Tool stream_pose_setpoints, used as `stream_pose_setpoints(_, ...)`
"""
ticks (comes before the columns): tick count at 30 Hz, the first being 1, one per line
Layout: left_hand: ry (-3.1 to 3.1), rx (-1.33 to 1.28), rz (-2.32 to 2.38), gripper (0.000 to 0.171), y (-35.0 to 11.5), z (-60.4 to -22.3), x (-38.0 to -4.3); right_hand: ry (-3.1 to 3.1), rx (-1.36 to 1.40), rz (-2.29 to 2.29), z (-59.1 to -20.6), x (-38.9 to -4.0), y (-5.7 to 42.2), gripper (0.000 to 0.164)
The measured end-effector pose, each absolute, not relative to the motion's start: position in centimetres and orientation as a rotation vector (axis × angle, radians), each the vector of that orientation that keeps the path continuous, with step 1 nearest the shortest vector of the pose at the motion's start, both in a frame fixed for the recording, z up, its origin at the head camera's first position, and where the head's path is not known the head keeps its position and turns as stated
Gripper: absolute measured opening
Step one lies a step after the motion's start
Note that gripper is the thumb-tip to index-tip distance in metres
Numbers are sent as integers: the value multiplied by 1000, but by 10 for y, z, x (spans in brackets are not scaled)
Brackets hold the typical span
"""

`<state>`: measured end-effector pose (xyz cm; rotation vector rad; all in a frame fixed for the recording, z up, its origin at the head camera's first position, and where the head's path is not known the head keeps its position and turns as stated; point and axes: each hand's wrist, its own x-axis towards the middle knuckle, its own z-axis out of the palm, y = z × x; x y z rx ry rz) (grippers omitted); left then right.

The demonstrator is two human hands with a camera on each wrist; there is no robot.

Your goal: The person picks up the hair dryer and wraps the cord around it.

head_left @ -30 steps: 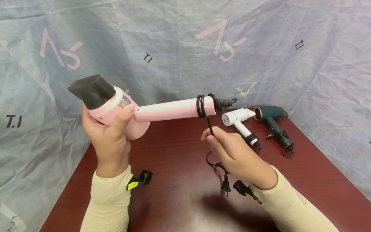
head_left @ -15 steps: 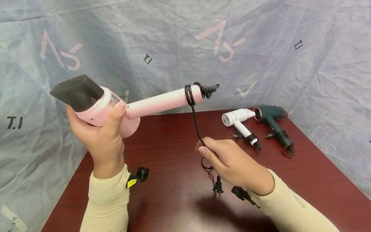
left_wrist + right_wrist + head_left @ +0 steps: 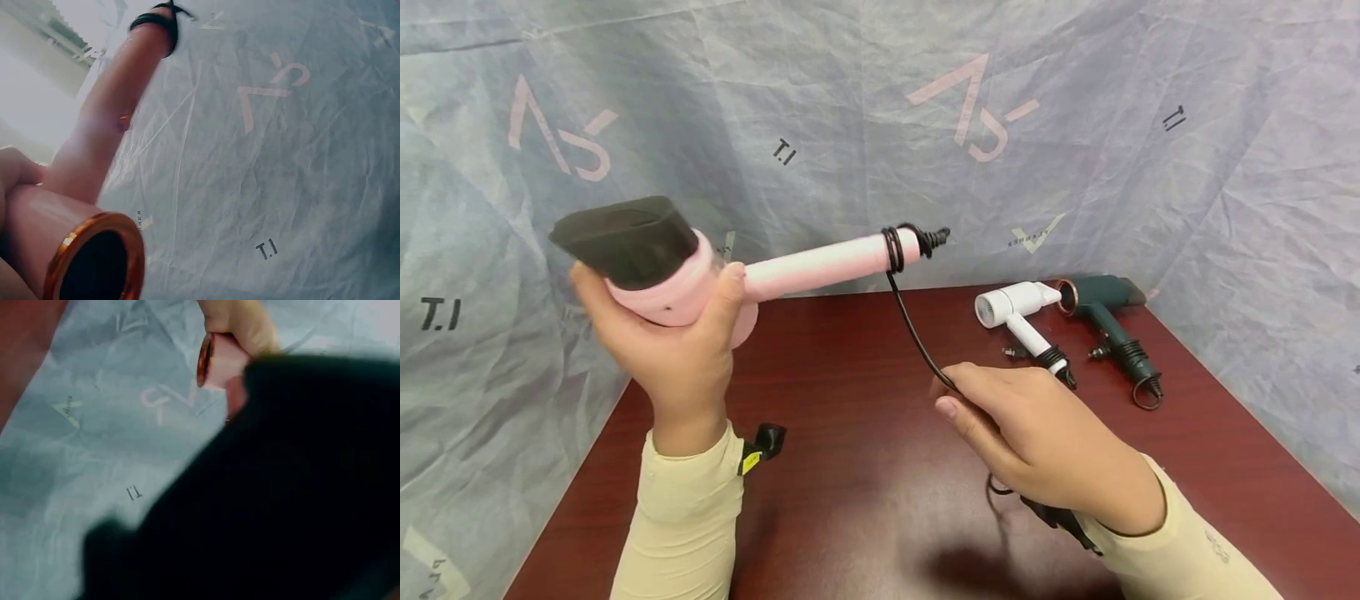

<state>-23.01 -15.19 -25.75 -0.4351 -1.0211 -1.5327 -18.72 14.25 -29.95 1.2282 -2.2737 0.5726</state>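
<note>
My left hand grips the barrel of a pink hair dryer in the air, its black nozzle toward the left. The dryer's handle points right, with several turns of black cord round its end. From those turns the cord runs down to my right hand, which pinches it between thumb and fingers. Below that hand hangs a loop of the cord; its plug is out of sight. A copper-coloured ring rims the dryer's rear in the left wrist view. Something large and dark hides most of the right wrist view.
On the reddish-brown table, at the back right, lie a white hair dryer and a dark green hair dryer, cords wound round their handles. A grey printed cloth stands behind the table.
My right hand has moved down and right, drawing a longer stretch of cord away from the handle. Fewer turns appear to be wrapped there. The plug that hung below is hidden now.
</note>
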Motion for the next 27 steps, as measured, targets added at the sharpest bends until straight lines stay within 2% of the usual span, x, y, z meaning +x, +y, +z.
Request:
stream_pose_setpoints(4,-1255,-429,-1405,67,-149,-265,-230,-2157,1232,549,-297,-189,145,12)
stream_pose_setpoints(9,-1450,-477,-1288,69,-143,-269,-226,-2016,1217,580,-294,-195,148,29)
stream_pose_setpoints(15,-1579,-576,-1228,69,-136,-266,-220,-1955,1168,658,-288,-199,156,28)
stream_pose_setpoints(22,-1663,-671,-1215,65,-137,-265,-216,-1828,1064,710,-285,-214,164,38)
stream_pose_setpoints(27,-1691,-763,-1263,65,-139,-268,-216,-1828,1033,774,-286,-223,169,34)
